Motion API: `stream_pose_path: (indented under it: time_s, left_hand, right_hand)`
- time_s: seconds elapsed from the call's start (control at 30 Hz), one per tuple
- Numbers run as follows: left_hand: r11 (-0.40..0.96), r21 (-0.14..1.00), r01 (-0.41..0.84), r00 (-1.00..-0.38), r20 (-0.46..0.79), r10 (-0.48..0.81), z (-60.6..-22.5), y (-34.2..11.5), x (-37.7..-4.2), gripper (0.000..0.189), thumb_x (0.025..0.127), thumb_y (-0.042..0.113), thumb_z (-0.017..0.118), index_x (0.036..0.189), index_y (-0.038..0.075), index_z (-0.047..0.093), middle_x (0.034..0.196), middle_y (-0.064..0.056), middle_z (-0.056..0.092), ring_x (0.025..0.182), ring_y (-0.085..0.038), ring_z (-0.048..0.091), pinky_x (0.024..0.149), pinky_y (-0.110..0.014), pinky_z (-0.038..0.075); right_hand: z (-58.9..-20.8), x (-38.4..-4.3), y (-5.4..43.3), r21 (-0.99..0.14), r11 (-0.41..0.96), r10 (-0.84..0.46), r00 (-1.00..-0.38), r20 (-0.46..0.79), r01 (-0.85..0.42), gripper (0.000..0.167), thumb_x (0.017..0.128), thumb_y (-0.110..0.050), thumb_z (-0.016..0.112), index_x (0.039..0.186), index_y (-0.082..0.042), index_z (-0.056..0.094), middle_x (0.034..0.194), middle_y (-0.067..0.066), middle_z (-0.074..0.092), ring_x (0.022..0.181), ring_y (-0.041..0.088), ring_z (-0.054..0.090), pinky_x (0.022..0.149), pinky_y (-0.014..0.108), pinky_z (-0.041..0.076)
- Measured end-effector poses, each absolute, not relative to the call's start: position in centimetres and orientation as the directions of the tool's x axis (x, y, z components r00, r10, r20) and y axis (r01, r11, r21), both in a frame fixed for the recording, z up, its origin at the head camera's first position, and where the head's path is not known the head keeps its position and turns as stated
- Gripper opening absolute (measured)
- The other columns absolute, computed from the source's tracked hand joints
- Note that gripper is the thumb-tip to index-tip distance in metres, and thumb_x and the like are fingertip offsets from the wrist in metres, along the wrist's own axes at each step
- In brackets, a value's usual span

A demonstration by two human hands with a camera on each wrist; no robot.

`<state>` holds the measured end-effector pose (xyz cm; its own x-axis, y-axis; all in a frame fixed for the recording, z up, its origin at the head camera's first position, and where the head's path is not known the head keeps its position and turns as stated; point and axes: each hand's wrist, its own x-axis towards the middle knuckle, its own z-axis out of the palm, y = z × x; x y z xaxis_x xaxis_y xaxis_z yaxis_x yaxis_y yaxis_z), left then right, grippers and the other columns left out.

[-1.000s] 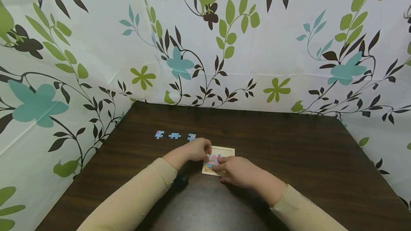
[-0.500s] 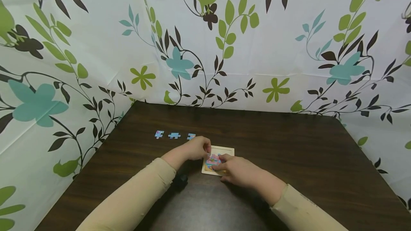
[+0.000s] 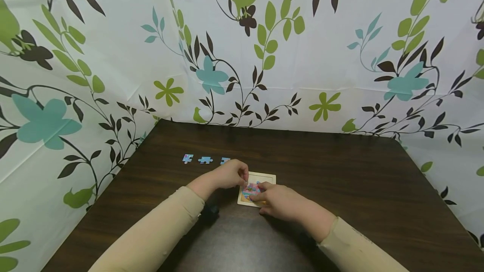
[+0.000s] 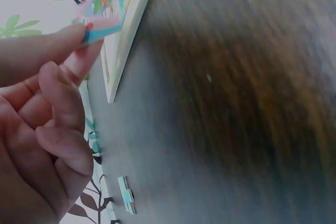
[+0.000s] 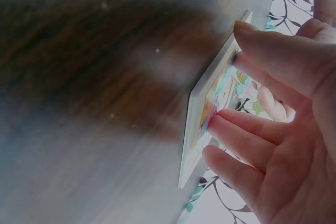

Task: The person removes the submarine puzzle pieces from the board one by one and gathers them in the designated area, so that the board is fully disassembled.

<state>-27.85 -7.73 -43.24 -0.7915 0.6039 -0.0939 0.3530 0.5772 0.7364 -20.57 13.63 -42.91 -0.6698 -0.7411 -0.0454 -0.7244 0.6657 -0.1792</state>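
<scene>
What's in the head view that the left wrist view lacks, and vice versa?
Head only: both sleeves, and the loose pieces laid out as a countable row of three.
Left wrist only: the palm side of the left hand, plus a clear look at the printed face of the pinched piece, pink with a blue edge.
Both: pale tray, dark table, patterned backdrop, and at least one of the loose pieces.

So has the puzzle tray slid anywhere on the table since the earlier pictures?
No, not visibly. In the head view, the puzzle tray keeps its place against the far edge of the table, with no sideways or near-far shift.
</scene>
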Motion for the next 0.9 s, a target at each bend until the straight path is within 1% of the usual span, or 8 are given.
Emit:
stream_pose_path:
  time_s: [0.1, 0.27, 0.43, 0.57, 0.7, 0.9]
  left_hand:
    - [0.565, 0.741, 0.362, -0.782, -0.089, 0.617, -43.18, -7.82, -27.81, 0.016, 0.080, -0.003, 0.077, 0.077, 0.007, 0.064, 0.066, 0.004, 0.059, 0.055, -0.010, 0.051, 0.052, -0.026, 0.044]
    - [0.558, 0.740, 0.375, -0.778, -0.076, 0.624, -43.60, -7.83, -27.98, 0.014, 0.081, -0.003, 0.076, 0.079, 0.006, 0.065, 0.069, 0.003, 0.060, 0.061, -0.010, 0.051, 0.056, -0.026, 0.043]
    - [0.574, 0.737, 0.357, -0.773, -0.111, 0.624, -43.90, -7.86, -28.14, 0.010, 0.086, -0.003, 0.070, 0.083, 0.007, 0.070, 0.075, 0.002, 0.063, 0.067, -0.011, 0.053, 0.060, -0.027, 0.045]
    - [0.566, 0.750, 0.342, -0.758, -0.135, 0.639, -43.68, -7.97, -28.01, 0.011, 0.089, -0.003, 0.067, 0.082, 0.005, 0.071, 0.074, -0.003, 0.066, 0.057, -0.010, 0.055, 0.056, -0.027, 0.047]
    - [0.550, 0.778, 0.304, -0.749, -0.161, 0.642, -43.46, -7.95, -27.94, 0.011, 0.090, -0.004, 0.064, 0.083, 0.003, 0.069, 0.070, -0.009, 0.066, 0.045, -0.014, 0.057, 0.049, -0.027, 0.047]
    - [0.569, 0.763, 0.306, -0.755, -0.169, 0.633, -43.63, -7.79, -28.22, 0.012, 0.091, -0.002, 0.065, 0.082, 0.004, 0.069, 0.070, -0.006, 0.065, 0.044, -0.014, 0.058, 0.049, -0.027, 0.047]
  right_hand:
    - [-42.91, -20.57, 13.59, -0.172, 0.665, -0.743, -0.668, -0.046, -0.727, 0.041, 0.087, -0.032, 0.077, 0.126, -0.020, 0.070, 0.136, 0.020, 0.054, 0.105, 0.028, 0.064, 0.080, 0.039, 0.054]
    - [-43.00, -20.58, 13.59, -0.164, 0.667, -0.741, -0.670, -0.043, -0.727, 0.040, 0.087, -0.032, 0.077, 0.125, -0.022, 0.070, 0.135, 0.020, 0.055, 0.105, 0.029, 0.065, 0.079, 0.040, 0.055]
    - [-42.93, -20.57, 13.58, -0.163, 0.671, -0.737, -0.674, -0.042, -0.723, 0.040, 0.087, -0.031, 0.077, 0.125, -0.022, 0.070, 0.135, 0.021, 0.055, 0.105, 0.031, 0.065, 0.079, 0.041, 0.054]
    - [-42.79, -20.55, 13.52, -0.164, 0.671, -0.737, -0.674, -0.042, -0.723, 0.039, 0.087, -0.030, 0.077, 0.125, -0.022, 0.070, 0.135, 0.021, 0.055, 0.103, 0.030, 0.065, 0.078, 0.041, 0.055]
    - [-42.64, -20.51, 13.50, -0.174, 0.670, -0.738, -0.674, -0.047, -0.722, 0.039, 0.087, -0.029, 0.077, 0.124, -0.021, 0.071, 0.135, 0.022, 0.055, 0.100, 0.029, 0.066, 0.076, 0.040, 0.054]
    - [-42.51, -20.47, 13.44, -0.181, 0.668, -0.740, -0.671, -0.055, -0.722, 0.039, 0.087, -0.028, 0.077, 0.125, -0.021, 0.070, 0.135, 0.022, 0.055, 0.099, 0.028, 0.066, 0.075, 0.039, 0.054]
